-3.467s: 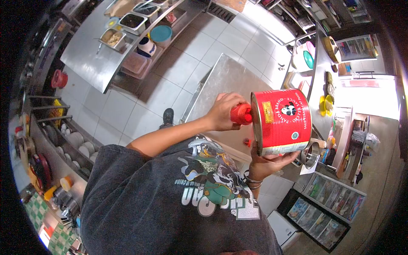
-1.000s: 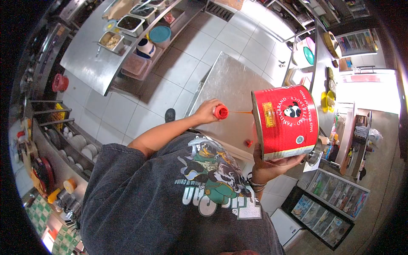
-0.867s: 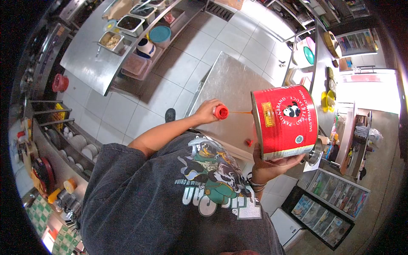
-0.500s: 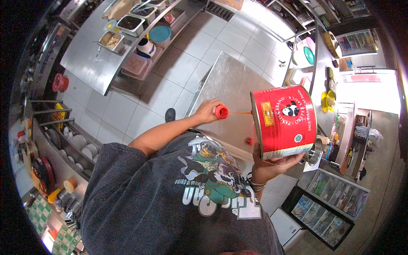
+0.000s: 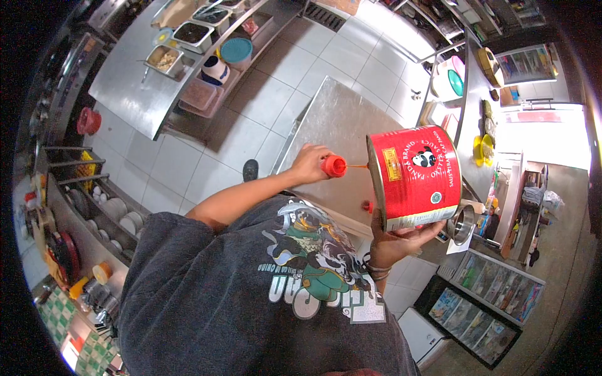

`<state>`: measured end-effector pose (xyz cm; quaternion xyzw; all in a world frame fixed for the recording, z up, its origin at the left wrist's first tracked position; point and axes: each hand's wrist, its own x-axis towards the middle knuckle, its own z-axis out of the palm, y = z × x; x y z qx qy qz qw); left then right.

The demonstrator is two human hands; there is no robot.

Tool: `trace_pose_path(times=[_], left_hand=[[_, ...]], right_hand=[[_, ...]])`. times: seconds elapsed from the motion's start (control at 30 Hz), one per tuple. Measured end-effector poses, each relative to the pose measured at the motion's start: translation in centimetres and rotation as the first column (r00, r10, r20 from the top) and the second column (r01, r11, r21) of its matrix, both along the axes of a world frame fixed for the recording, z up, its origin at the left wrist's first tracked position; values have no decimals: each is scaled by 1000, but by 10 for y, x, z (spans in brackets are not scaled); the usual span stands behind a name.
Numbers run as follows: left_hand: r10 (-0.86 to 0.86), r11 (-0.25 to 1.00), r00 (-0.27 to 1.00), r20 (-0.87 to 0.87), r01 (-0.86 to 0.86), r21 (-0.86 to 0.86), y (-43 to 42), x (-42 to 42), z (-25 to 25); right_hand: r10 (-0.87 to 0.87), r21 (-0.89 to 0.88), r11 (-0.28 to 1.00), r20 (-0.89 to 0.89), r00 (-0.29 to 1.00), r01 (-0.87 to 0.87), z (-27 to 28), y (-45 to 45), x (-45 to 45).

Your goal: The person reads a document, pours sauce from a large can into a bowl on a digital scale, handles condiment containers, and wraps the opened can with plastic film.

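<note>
My left hand [image 5: 310, 164] is closed round a red bottle [image 5: 334, 166], its open mouth facing the large red can [image 5: 417, 178]. A thin brown-orange stream [image 5: 357, 166] runs between the can's rim and the bottle's mouth. Under the can, my right hand [image 5: 401, 241] supports it with spread fingers and the thumb against its side. The can is tilted, with a panda label. A small red object [image 5: 367, 205] lies on the metal table [image 5: 335, 113], just left of the can. The inside of the can is hidden.
A steel counter [image 5: 125, 94] with food trays [image 5: 164, 61] stands at the upper left. Dish racks [image 5: 113, 213] line the left side. Beside the can is a steel pot [image 5: 463, 224]. Yellow items [image 5: 483, 150] rest on the right-hand counter.
The bottle in my left hand has moved right, closer to the can. The can has shifted slightly left, and the visible stream is shorter. Earlier, the bottle was against the can's rim.
</note>
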<state>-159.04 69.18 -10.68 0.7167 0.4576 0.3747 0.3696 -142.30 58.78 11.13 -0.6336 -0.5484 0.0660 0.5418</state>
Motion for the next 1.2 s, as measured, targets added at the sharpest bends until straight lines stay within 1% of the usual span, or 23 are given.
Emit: trace_pose_path(times=[0.03,0.1,0.23,0.27,0.33,0.43,0.5,0.6,0.7,0.93,1.2], left_hand=[[1,1000,1000,1,-1,0,1,0,6],[-3,996,1000,10,2,84,3,1,15],[28,999,999,17,-28,46,6,4,46],[25,998,999,40,-28,64,7,4,50],[26,996,998,64,-31,82,8,5,57],[35,994,997,69,-42,100,7,9,63],[31,983,991,127,-53,173,7,11,65],[34,978,990,139,-62,198,7,12,67],[28,984,989,144,-52,172,6,13,66],[38,980,986,162,-69,189,7,13,65],[53,977,985,164,-85,196,7,13,64]], right_hand=[[1,0,1000,1,1000,-1,0,0,0],[-1,-9,1000,4,1000,1,-1,0,1],[15,2,1000,10,1000,-15,-4,4,3],[10,7,1000,-70,998,-10,-4,5,2],[9,11,1000,-147,989,-8,-3,6,0],[27,13,1000,-206,978,-24,-1,7,-3],[19,10,1000,-252,967,-17,0,8,-3],[27,7,1000,-250,968,-26,3,8,-5],[23,2,1000,-262,965,-23,4,8,-7],[21,-11,1000,-275,961,-25,4,6,-8],[12,-12,1000,-235,972,-16,3,6,-8]])
